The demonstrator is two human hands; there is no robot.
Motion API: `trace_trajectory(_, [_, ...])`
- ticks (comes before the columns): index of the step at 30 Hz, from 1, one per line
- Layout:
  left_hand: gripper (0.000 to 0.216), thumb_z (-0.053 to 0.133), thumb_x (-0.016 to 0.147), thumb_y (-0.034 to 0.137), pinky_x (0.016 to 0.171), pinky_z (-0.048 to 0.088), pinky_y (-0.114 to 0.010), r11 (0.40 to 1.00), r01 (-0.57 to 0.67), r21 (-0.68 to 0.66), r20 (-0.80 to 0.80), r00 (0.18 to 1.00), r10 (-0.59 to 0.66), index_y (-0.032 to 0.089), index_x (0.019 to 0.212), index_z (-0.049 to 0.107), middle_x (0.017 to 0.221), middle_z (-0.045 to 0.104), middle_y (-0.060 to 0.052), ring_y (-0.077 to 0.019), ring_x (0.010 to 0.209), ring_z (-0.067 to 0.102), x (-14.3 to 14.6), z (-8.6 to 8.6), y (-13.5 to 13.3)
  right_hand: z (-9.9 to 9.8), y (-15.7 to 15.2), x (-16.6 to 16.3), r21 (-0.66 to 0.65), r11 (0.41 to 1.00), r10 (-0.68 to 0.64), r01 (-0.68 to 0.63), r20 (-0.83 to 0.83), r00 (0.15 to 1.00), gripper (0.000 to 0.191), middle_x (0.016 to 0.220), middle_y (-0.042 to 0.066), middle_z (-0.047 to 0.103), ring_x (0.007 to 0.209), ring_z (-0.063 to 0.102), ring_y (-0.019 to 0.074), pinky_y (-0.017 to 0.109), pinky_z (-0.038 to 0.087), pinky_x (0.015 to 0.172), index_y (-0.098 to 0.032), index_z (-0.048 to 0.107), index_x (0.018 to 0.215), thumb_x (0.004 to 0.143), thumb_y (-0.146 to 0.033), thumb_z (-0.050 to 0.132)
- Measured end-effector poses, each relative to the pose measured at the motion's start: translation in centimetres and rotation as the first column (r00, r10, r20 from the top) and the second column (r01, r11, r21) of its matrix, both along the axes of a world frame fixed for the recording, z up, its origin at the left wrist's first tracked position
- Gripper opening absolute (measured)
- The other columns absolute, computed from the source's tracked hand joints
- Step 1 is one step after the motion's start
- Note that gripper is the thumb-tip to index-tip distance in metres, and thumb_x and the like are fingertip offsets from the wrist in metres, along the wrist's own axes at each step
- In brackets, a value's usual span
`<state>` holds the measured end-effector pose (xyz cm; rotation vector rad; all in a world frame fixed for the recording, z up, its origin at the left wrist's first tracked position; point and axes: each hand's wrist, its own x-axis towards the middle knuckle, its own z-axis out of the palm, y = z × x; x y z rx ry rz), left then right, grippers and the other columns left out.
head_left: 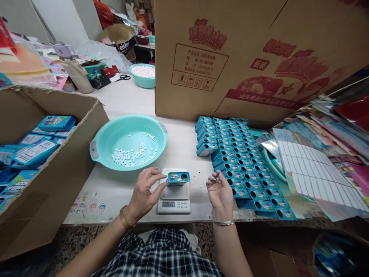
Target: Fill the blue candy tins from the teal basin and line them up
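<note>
A small blue candy box lies on the white digital scale, with a dark round hole at its right end. Beside the box's left end is my left hand, its thumb and index finger apart; whether they touch it I cannot tell. My right hand is palm up to the right of the scale. Its fingers are curled around what look like a few small pale tablets at the fingertips. Pale blue tablets are scattered in the turquoise basin behind my left hand.
Rows of blue boxes with round holes stand at right, before a large printed carton. An open carton of blue boxes stands at left. Farther back are a bowl of pale pink pieces and scissors. Sheets lie far right.
</note>
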<state>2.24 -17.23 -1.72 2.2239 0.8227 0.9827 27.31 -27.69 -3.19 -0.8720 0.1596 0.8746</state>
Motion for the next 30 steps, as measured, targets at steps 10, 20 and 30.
trace_trajectory(10, [0.013,0.057,0.09,0.026,0.108,0.023,-0.056,0.985,0.158,0.073,-0.293,0.947,-0.13,0.027,0.098,0.067,0.093,0.064,-0.002,-0.0218,0.101,0.055,3.2,1.8,1.2,0.0,0.5,-0.7,0.092,0.99,0.115,-0.111,-0.041,0.993,0.016,0.06,-0.009,0.041,0.043,0.035,0.0027,0.016,0.033,0.041,-0.019,0.054,0.081,0.08,-0.027,0.068])
trace_trajectory(20, [0.017,0.053,0.092,0.027,0.11,0.018,-0.059,0.976,0.214,0.049,-0.404,0.897,-0.177,0.023,0.083,0.067,0.082,0.062,0.0,-0.0198,0.091,0.053,5.0,3.2,1.5,-0.1,0.5,-1.7,0.093,0.977,0.192,-0.192,0.007,0.981,0.018,0.057,-0.01,0.036,0.041,0.03,0.002,0.015,0.025,0.038,-0.018,0.055,0.081,0.078,-0.028,0.07])
trace_trajectory(30, [0.014,0.058,0.09,0.029,0.108,0.024,-0.056,0.984,0.164,0.072,-0.333,0.934,-0.131,0.021,0.082,0.066,0.083,0.063,-0.002,-0.021,0.09,0.055,7.7,2.8,1.5,3.2,4.0,-5.2,0.11,0.992,0.045,-0.062,0.151,0.987,0.012,0.075,-0.004,0.056,0.07,0.057,0.008,0.025,0.051,0.074,-0.022,0.059,0.089,0.08,-0.026,0.065])
